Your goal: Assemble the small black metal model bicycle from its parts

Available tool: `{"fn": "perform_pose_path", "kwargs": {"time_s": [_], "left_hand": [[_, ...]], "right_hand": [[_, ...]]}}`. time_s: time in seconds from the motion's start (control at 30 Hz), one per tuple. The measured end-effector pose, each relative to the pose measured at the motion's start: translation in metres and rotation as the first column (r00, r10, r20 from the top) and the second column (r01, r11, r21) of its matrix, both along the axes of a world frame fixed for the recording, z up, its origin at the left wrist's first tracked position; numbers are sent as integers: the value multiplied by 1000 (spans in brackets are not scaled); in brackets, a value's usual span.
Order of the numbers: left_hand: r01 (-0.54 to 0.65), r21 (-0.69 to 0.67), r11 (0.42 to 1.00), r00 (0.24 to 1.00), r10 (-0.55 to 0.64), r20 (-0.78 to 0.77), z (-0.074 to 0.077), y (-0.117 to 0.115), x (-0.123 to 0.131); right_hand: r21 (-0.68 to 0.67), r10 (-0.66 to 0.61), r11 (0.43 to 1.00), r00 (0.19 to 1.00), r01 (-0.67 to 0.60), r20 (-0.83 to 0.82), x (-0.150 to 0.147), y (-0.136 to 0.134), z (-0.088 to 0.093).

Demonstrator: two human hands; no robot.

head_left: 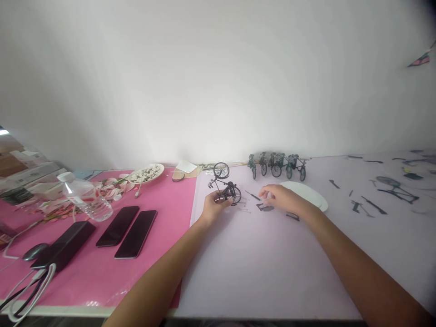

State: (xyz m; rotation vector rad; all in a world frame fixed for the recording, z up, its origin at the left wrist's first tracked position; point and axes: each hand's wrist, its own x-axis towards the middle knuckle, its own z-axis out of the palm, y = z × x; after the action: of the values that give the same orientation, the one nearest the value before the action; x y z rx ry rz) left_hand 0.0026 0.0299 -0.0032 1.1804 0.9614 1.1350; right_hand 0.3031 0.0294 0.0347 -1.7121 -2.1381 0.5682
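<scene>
My left hand (215, 204) is closed on a small black model bicycle (225, 184), gripping it near the rear wheel so that the front wheel tilts up. My right hand (279, 198) hovers over the pale lilac mat (259, 259), fingers pinched together over small dark parts (265, 207); what they hold is too small to make out. More loose parts lie between the two hands.
A row of green model bicycles (277, 165) stands at the back. A white plate (311, 193) lies beside my right hand. Dark parts (373, 204) are scattered at right. On the pink mat at left lie two phones (127, 230), a water bottle (86, 197), a black box (64, 244), a mouse and a dish (147, 173).
</scene>
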Motion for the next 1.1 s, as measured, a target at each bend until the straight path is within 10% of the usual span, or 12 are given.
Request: {"fn": "perform_pose_path", "kwargs": {"time_s": [1.1], "left_hand": [[-19,19,1000,999,20,-48,-18,5,2]], "right_hand": [[-50,94,994,993,-98,-70,-19,-9,-3]]}}
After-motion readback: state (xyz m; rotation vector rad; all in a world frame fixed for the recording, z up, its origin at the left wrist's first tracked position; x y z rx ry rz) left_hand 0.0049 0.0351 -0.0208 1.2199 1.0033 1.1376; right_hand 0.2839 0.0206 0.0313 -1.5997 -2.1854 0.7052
